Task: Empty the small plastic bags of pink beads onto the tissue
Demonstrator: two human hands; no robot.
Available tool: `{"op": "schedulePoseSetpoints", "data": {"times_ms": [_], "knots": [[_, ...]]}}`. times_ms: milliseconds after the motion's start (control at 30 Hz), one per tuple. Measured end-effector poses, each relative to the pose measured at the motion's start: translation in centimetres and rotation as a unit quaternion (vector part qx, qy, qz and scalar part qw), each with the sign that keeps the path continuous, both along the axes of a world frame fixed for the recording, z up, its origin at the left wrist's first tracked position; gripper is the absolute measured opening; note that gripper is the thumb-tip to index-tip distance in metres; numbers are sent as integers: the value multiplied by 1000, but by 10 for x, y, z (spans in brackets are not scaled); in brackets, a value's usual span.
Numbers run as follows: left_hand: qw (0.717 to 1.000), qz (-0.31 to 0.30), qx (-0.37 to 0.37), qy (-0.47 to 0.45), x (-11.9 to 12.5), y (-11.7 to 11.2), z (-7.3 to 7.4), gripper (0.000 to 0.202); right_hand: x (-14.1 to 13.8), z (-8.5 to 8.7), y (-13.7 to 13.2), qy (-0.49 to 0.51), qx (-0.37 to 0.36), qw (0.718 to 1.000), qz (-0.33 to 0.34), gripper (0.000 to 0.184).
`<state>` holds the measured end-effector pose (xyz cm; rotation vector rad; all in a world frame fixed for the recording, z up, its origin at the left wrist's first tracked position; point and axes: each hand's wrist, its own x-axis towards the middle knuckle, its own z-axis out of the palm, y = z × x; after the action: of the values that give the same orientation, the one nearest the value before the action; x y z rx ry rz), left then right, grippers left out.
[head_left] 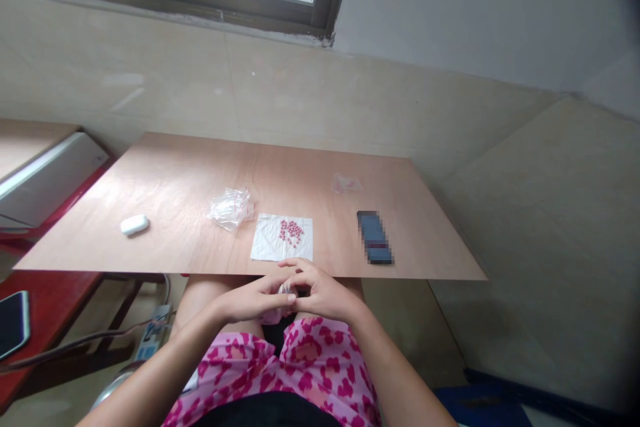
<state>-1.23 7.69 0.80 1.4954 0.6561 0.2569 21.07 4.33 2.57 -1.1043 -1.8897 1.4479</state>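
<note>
Both hands meet over my lap, just in front of the table's near edge. My left hand (255, 299) and my right hand (320, 292) pinch a small clear plastic bag (286, 291) between their fingertips; most of the bag is hidden by the fingers. Just beyond them on the plywood table (175, 180) lies a white paper sheet (283, 238) with several small pink pills (291, 230) heaped on it. A bundle of clear zip bags (231, 207) with red strips sits left of the sheet.
A white oval case (135, 224) lies at the table's left. One more small clear bag (346, 183) sits at the back right, and a dark phone (375, 237) lies right of the sheet. A red bench with another phone (13, 323) stands at left.
</note>
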Motion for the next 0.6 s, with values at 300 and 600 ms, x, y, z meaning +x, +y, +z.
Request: {"op": "schedulePoseSetpoints", "data": {"times_ms": [300,600], "knots": [[988,-92,-127,-4,2,7,8,41,12,5,3,-13,-61,997,41,32],[992,-97,-64,-46,-2,11,4,47,23,2,5,-32,-50,998,17,34]]}}
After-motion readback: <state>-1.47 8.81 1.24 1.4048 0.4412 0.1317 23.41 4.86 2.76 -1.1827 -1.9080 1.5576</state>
